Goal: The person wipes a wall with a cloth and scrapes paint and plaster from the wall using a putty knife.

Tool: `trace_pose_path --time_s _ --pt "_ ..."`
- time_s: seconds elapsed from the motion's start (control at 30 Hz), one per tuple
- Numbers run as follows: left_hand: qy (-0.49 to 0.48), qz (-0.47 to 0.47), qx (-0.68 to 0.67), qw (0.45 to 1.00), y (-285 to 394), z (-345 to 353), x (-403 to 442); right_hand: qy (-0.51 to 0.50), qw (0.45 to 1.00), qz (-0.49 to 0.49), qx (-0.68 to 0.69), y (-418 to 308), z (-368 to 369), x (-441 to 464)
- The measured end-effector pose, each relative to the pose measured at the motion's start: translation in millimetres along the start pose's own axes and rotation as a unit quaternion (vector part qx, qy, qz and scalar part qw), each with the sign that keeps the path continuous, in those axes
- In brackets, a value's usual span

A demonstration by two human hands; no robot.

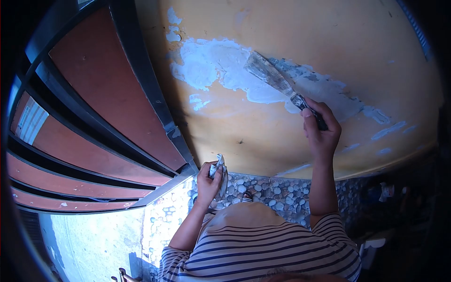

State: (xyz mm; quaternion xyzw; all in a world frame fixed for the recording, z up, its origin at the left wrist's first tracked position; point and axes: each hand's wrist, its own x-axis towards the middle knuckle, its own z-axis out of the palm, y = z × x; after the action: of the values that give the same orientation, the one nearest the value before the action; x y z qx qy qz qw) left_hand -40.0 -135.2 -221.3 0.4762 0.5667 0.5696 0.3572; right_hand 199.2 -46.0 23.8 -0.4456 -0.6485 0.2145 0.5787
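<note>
My right hand [322,124] is wrapped round the dark handle of a putty knife [272,77]. The knife's wide, smeared blade lies against the yellow-orange wall [263,127], over a long patch of whitish filler [225,63]. Smaller smears of filler show at the patch's left and lower right. Low down, near the wall's bottom left, my left hand [210,183] is closed round a crumpled, whitish cloth or paper [220,167]; which of the two I cannot tell.
At the left stands a dark metal frame [148,70] with reddish panels [98,61]. Below the wall is a pebble-patterned floor [277,192]. Bright pale floor lies at the lower left. Shadowed items, hard to make out, sit at the lower right near a white box [371,249].
</note>
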Motion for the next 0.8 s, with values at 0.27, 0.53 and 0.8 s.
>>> trace_pose_path --time_s 0.27,0.53,0.8 --pt "-0.01 0.001 -0.021 1.0 10 0 1 0.011 0.999 -0.048 -0.024 10 1 -1" --pt "-0.013 0.022 -0.003 1.0 2 0 0 0.01 0.997 -0.068 -0.023 3 10 -4" --pt "-0.021 0.002 -0.002 1.0 9 -2 0 -0.003 1.0 0.008 0.018 -8 19 2"
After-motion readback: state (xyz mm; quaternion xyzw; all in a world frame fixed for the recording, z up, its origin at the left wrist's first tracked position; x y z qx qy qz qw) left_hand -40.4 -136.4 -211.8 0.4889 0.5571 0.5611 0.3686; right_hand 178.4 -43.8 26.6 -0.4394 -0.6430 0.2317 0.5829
